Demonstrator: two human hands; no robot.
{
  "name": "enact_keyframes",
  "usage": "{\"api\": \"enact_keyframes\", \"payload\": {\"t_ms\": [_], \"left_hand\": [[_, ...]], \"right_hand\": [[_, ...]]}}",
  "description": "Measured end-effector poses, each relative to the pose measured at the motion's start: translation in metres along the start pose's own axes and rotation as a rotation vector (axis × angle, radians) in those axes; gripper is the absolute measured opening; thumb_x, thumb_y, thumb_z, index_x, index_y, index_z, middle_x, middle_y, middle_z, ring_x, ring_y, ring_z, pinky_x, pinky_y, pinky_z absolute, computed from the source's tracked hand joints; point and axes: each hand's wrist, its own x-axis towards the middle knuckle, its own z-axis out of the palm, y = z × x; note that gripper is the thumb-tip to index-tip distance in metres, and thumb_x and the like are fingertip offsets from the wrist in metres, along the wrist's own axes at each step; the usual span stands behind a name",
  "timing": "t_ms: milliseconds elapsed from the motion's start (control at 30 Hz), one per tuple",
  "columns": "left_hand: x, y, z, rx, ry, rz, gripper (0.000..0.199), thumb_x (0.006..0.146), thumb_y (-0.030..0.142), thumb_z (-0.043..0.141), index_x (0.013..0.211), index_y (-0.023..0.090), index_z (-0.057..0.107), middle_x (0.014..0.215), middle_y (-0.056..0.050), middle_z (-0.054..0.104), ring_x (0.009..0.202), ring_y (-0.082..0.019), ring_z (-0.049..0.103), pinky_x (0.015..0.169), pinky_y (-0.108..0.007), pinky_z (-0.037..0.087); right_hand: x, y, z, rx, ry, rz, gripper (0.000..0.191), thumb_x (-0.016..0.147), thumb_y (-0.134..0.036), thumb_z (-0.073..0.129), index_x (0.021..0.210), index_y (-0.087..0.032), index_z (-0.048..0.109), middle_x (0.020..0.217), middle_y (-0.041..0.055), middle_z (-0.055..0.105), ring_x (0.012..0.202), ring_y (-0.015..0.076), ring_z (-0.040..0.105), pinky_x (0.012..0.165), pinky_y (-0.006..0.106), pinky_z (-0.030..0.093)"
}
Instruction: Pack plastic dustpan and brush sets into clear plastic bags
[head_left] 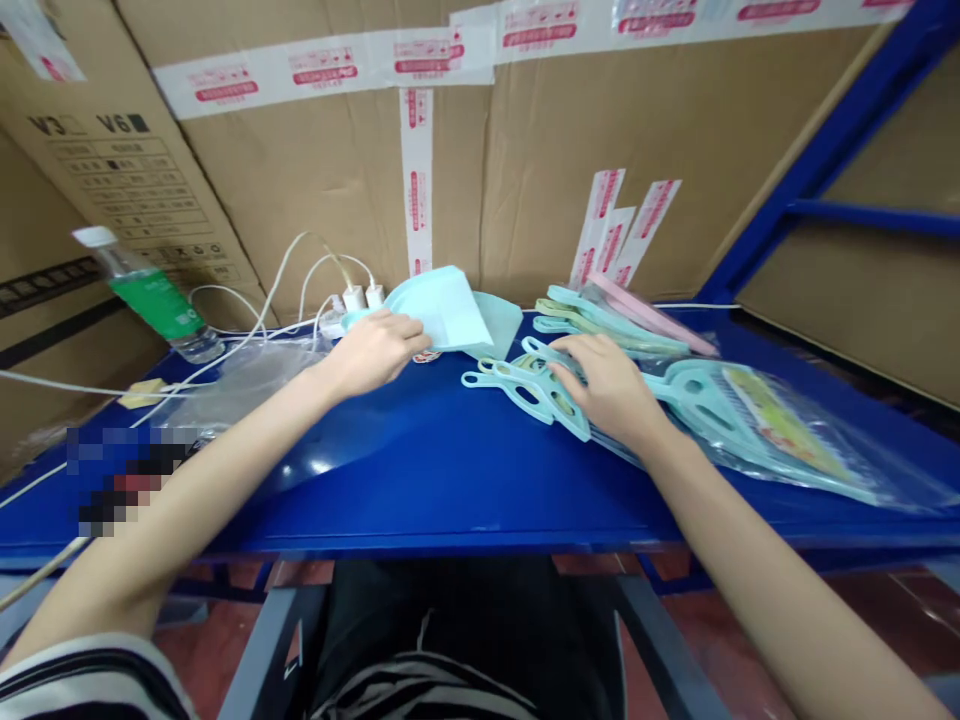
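My left hand (379,352) is closed on the rim of a pale blue dustpan (442,305), tilted up above the table. Behind it stands a second pale blue dustpan (501,322). Fingers curled, my right hand (604,385) grips at the handle end of a pale blue hand brush (534,347) in a small pile. More pale blue brush handles (517,390) fan out below that hand, their bristle ends partly hidden under my wrist. To its right lies a dustpan and brush set (712,410) in a clear plastic bag with a yellow-green card.
Pink, green and blue brushes (630,315) are stacked at the back right. On the left are a bottle with a green label (157,300), white cables with charger plugs (364,298), and clear plastic bags (247,385). Cardboard (300,170) walls the back of the blue table (420,490).
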Motion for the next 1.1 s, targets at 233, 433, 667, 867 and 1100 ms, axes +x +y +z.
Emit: {"api": "enact_keyframes", "payload": {"t_ms": [233,433,667,867,1100], "left_hand": [[-0.072,0.04,-0.016,-0.195,-0.002,0.077,0.027,0.093,0.009,0.04,0.095,0.016,0.066,0.077,-0.004,0.064,0.07,-0.016,0.058,0.064,-0.028,0.044],[-0.081,0.043,-0.015,-0.495,-0.073,0.081,0.025,0.094,0.014,0.045,0.09,0.018,0.07,0.078,-0.003,0.065,0.072,-0.015,0.059,0.062,-0.027,0.043],[-0.088,0.039,-0.024,-0.883,-0.126,0.022,0.017,0.092,0.025,0.056,0.088,0.02,0.072,0.082,-0.003,0.07,0.078,-0.015,0.064,0.069,-0.026,0.048],[-0.098,0.012,-0.021,-0.609,0.027,-0.553,0.037,0.099,0.034,0.038,0.084,0.016,0.067,0.078,-0.006,0.066,0.074,-0.018,0.06,0.073,-0.034,0.049],[-0.095,0.019,-0.008,-0.681,-0.015,-0.313,0.038,0.098,0.038,0.042,0.124,0.014,0.055,0.111,-0.011,0.065,0.101,-0.023,0.059,0.089,-0.038,0.048]], "right_hand": [[0.022,-0.028,0.002,0.04,0.054,-0.119,0.018,0.093,-0.033,0.047,0.099,-0.022,0.06,0.094,0.0106,0.067,0.087,0.0294,0.059,0.078,0.045,0.047],[0.054,-0.071,0.017,0.1,-0.113,-0.223,0.019,0.092,-0.032,0.049,0.1,-0.022,0.063,0.098,0.0108,0.065,0.091,0.0297,0.058,0.079,0.046,0.048],[0.07,-0.11,0.037,0.187,-0.337,-0.263,0.022,0.089,-0.026,0.054,0.105,-0.02,0.068,0.101,0.0111,0.064,0.096,0.0283,0.059,0.084,0.044,0.049],[0.073,-0.142,0.04,0.182,-0.413,-0.268,0.022,0.089,-0.026,0.056,0.103,-0.021,0.072,0.093,0.0087,0.061,0.09,0.026,0.06,0.079,0.041,0.049],[0.068,-0.151,0.058,0.238,-0.428,-0.192,0.018,0.087,-0.02,0.057,0.103,-0.013,0.063,0.1,0.0125,0.064,0.099,0.0277,0.06,0.086,0.043,0.048]]}}
